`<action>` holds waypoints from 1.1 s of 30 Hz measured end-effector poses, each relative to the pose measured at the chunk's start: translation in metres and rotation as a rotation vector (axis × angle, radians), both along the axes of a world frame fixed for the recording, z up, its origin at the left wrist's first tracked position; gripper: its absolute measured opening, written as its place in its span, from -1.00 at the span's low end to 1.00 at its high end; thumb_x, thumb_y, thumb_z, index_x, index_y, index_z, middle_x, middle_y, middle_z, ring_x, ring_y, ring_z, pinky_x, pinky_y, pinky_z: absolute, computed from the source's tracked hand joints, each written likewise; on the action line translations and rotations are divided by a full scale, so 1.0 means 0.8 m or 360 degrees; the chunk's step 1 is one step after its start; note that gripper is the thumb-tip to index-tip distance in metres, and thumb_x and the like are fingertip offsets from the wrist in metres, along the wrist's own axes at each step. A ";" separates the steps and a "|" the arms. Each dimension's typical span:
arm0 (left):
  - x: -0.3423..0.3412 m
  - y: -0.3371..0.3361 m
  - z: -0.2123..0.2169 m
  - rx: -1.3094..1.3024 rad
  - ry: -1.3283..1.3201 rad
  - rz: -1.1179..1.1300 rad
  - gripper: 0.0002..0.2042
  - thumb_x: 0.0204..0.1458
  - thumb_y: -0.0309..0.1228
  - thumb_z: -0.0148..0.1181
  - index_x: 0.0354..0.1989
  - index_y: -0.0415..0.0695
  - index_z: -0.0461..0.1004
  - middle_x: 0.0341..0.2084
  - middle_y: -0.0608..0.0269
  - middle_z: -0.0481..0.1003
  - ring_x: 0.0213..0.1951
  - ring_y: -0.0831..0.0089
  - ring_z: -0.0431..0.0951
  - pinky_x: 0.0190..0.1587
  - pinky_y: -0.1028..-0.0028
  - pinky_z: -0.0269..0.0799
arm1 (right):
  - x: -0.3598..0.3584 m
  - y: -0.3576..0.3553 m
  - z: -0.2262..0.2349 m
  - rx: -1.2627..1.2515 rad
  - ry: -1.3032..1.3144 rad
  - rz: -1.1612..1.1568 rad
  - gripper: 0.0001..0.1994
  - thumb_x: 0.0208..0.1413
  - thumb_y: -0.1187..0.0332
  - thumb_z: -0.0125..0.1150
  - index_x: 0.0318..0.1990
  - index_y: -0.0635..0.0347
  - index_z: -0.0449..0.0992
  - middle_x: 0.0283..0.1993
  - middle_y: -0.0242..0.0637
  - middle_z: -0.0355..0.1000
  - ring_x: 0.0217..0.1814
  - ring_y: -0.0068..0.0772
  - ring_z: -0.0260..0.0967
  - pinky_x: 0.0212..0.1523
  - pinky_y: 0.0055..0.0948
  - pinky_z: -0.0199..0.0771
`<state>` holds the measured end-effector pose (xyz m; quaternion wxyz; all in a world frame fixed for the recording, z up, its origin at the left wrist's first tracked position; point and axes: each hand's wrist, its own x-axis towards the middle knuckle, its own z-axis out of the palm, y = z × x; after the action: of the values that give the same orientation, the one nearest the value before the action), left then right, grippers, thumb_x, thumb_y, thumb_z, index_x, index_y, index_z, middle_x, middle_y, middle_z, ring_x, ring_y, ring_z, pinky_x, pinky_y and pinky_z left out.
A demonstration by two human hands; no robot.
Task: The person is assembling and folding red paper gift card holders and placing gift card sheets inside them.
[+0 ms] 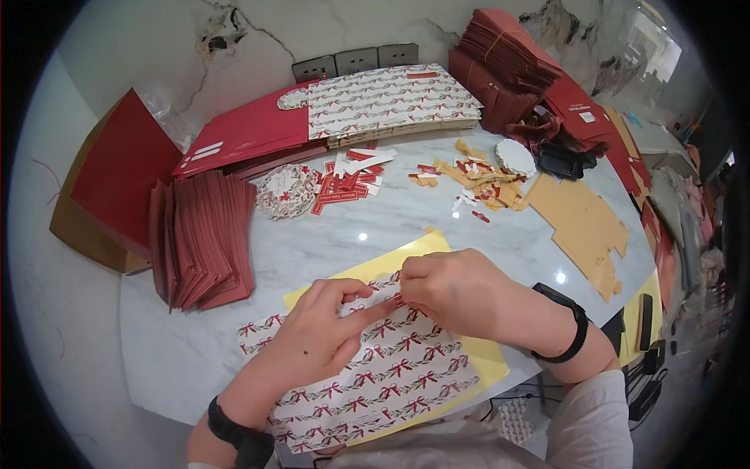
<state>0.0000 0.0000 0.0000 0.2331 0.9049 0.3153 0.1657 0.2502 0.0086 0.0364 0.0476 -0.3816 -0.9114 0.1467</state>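
A white sheet of patterned paper [398,367], printed with green garlands and red bows, lies in front of me over a yellow sheet [484,356]. My left hand [320,332] rests on the patterned paper with its fingers apart. Its index finger stretches right, up to the fingertips of my right hand [453,289]. Those right fingers are pinched together close to the paper's upper part. A bit of red shows at the fingertips, but what they hold, if anything, is too hidden to name.
Patterned sheets [391,102] and red folders [242,137] lie at the back. Folded dark red stacks stand left [203,238] and back right [500,70]. Between them are red labels [344,191], round tags [287,191], tan scraps [488,184] and a tan sheet [582,227].
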 end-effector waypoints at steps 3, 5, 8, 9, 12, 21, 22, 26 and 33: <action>0.002 -0.001 0.007 0.0047 0.0022 0.0017 -0.42 -0.08 -0.58 0.13 0.21 0.12 0.51 0.02 0.15 0.39 0.04 0.22 0.38 0.06 0.28 0.41 | 0.001 -0.002 -0.001 0.0025 0.0040 0.0002 -0.86 -0.10 0.49 0.31 -0.32 0.19 0.59 -0.22 -0.27 0.46 -0.19 -0.21 0.56 -0.26 -0.27 0.59; 0.005 0.001 0.007 0.0089 0.0056 -0.0003 -0.44 -0.07 -0.58 0.15 0.20 0.09 0.51 0.02 0.13 0.39 0.03 0.21 0.40 0.04 0.28 0.42 | 0.004 -0.002 -0.006 0.0121 0.0065 -0.0081 -0.89 -0.08 0.47 0.30 -0.34 0.12 0.57 -0.24 -0.38 0.47 -0.25 -0.27 0.54 -0.34 -0.31 0.56; 0.000 0.002 0.001 -0.0001 -0.0074 0.0004 -0.49 -0.04 -0.58 0.18 0.17 -0.01 0.50 0.00 0.11 0.40 0.01 0.19 0.41 0.05 0.28 0.40 | 0.001 -0.002 -0.005 0.0334 0.0135 -0.0011 -0.86 -0.07 0.46 0.30 -0.29 0.07 0.63 -0.19 -0.41 0.48 -0.21 -0.33 0.53 -0.27 -0.34 0.57; 0.000 0.002 0.002 0.0004 -0.0074 0.0007 -0.49 -0.04 -0.58 0.18 0.17 -0.01 0.50 0.00 0.11 0.40 0.01 0.19 0.41 0.05 0.28 0.40 | 0.001 -0.002 -0.006 0.0338 0.0135 -0.0007 -0.86 -0.07 0.46 0.30 -0.29 0.07 0.63 -0.19 -0.41 0.48 -0.21 -0.33 0.53 -0.27 -0.34 0.57; -0.003 0.002 0.009 -0.0090 -0.0384 0.0229 -0.54 -0.03 -0.54 0.28 0.12 -0.12 0.50 -0.02 0.10 0.41 -0.01 0.17 0.42 0.05 0.27 0.38 | -0.002 -0.006 -0.011 0.0334 0.0220 0.0132 -0.80 -0.07 0.45 0.30 -0.25 0.02 0.68 -0.15 -0.43 0.49 -0.10 -0.40 0.51 -0.16 -0.37 0.56; -0.026 0.000 0.029 0.0033 0.0073 0.0432 -0.34 -0.28 -0.19 0.57 0.06 -0.15 0.52 -0.16 0.24 0.41 -0.06 0.22 0.45 0.00 0.29 0.38 | -0.001 -0.005 -0.013 0.0077 0.0144 0.0013 -0.84 -0.09 0.45 0.26 -0.34 -0.03 0.69 -0.11 -0.38 0.44 0.03 -0.31 0.42 0.00 -0.31 0.49; -0.026 -0.003 0.034 -0.0032 0.0074 0.0466 -0.31 -0.33 -0.16 0.59 0.06 -0.16 0.52 -0.15 0.23 0.41 -0.06 0.21 0.45 0.01 0.29 0.38 | 0.000 -0.003 -0.012 0.0043 0.0170 0.0012 -0.82 -0.09 0.46 0.28 -0.32 -0.05 0.70 -0.09 -0.37 0.44 0.06 -0.30 0.41 0.01 -0.32 0.50; -0.028 -0.007 0.036 -0.0054 0.0075 0.0502 -0.22 -0.42 -0.11 0.64 0.07 -0.17 0.51 -0.14 0.19 0.39 -0.06 0.18 0.45 0.02 0.26 0.39 | 0.005 0.002 -0.007 -0.0071 0.0180 -0.0014 -0.75 -0.06 0.44 0.34 -0.16 0.00 0.66 -0.02 -0.30 0.42 0.13 -0.26 0.38 0.03 -0.30 0.50; -0.024 -0.008 0.036 -0.0091 0.0081 0.0521 -0.19 -0.44 -0.14 0.67 0.08 -0.22 0.49 -0.12 0.13 0.40 -0.06 0.17 0.48 0.00 0.31 0.43 | -0.001 0.005 -0.021 0.0086 0.0234 -0.0139 -0.54 0.02 0.35 0.40 0.10 0.14 0.46 0.02 -0.20 0.38 0.12 -0.18 0.37 0.08 -0.24 0.47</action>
<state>-0.0194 -0.0068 0.0291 0.2207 0.8383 0.4689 0.1694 0.2496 0.0123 0.0192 0.1308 -0.4078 -0.8916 0.1475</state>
